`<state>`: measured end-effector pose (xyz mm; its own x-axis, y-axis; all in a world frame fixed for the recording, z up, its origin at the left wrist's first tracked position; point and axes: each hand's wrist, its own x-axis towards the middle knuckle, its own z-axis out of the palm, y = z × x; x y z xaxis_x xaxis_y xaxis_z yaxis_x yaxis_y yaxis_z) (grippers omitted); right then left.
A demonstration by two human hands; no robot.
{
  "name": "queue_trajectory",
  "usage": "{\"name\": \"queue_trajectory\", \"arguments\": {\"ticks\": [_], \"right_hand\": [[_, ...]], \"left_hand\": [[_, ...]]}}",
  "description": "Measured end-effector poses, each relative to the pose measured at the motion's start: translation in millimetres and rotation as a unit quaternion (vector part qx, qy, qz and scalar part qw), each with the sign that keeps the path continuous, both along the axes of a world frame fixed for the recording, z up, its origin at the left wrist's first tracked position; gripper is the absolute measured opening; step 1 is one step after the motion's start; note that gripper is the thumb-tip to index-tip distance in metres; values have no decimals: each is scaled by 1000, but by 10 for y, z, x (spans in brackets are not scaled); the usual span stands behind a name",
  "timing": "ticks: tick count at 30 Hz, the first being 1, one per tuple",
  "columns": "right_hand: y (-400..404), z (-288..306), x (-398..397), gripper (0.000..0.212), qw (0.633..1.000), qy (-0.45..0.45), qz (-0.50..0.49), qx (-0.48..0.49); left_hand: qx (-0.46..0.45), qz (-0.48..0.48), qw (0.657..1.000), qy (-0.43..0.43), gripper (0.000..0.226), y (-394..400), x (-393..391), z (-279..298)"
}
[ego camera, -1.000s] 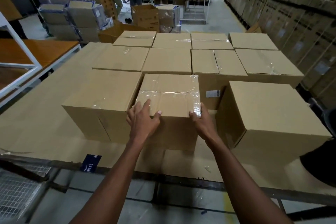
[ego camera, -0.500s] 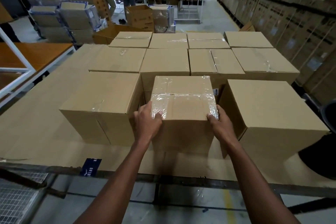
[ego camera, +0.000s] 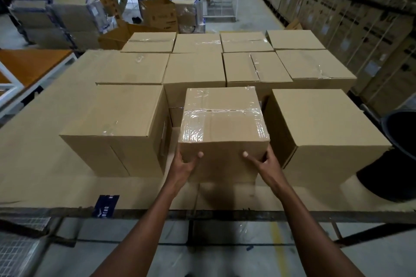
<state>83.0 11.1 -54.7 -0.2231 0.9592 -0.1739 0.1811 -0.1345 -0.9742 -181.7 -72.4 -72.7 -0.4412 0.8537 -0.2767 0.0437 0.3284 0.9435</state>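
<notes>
Hands, two, bare: left hand [ego camera: 183,166] and right hand [ego camera: 266,164] each grip a near corner of the taped box [ego camera: 222,128]. The thumbs lie on its near face and the fingers wrap round its sides, mostly hidden.

Taped box: brown carton, upright, top covered in glossy clear tape. It stands in the front row near the table's near edge, in the gap between two larger cartons. Whether its base rests on the surface cannot be told.

Left carton [ego camera: 119,123]: just beside the taped box, a narrow gap between them.

Right carton [ego camera: 324,132]: just beside it on the other side, close to the right hand.

Rear cartons [ego camera: 195,69]: two further rows, packed edge to edge behind the front row.

Cardboard sheet [ego camera: 33,141]: covers the table top under all the cartons.

Blue label [ego camera: 105,206]: on the table's near edge, left of the arms.

Black bin [ego camera: 403,141]: at the right edge, partly cut off.

Stacked cartons [ego camera: 360,18]: a wall along the right side.
</notes>
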Motion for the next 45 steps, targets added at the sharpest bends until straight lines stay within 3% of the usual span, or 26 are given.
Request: {"name": "queue_trajectory", "arguments": {"ticks": [4,6,11,15,18,21,26,33,38,40,42,45], "right_hand": [[-48,-247,-17,91,999,-13,-17,-29],[-39,-213,-61,78,999,-24,-37,-12],[13,144,-123,68,991,-91,-79,63],[69,447,-200,68,983,-112,-108,100],[139,640,-238,68,979,-136,-111,103],[265,766,-211,58,982,-153,-83,77],[444,858,-231,55,981,-186,-30,43],[419,661,-171,60,985,-165,-29,42],[148,519,42,88,1000,26,7,-5],[-15,366,121,99,995,92,28,-5],[-180,216,153,119,996,83,39,-8],[-376,-71,184,124,998,1,63,-8]], "left_hand": [[-7,-24,1000,-4,84,-76,20,-165],[6,-16,1000,15,64,-65,-9,-128],[44,12,996,80,49,-21,-10,253],[58,30,988,140,62,71,-73,423],[38,22,990,132,69,186,-179,493],[16,-1,994,110,64,286,-243,678],[-3,-15,995,98,36,429,-258,745],[-8,-12,999,52,46,399,-261,691],[102,-93,984,-114,77,44,-310,555],[114,-102,977,-149,99,-214,-305,370],[86,-129,981,-114,122,-414,-280,175],[26,-165,985,-39,115,-506,-179,-17]]}}
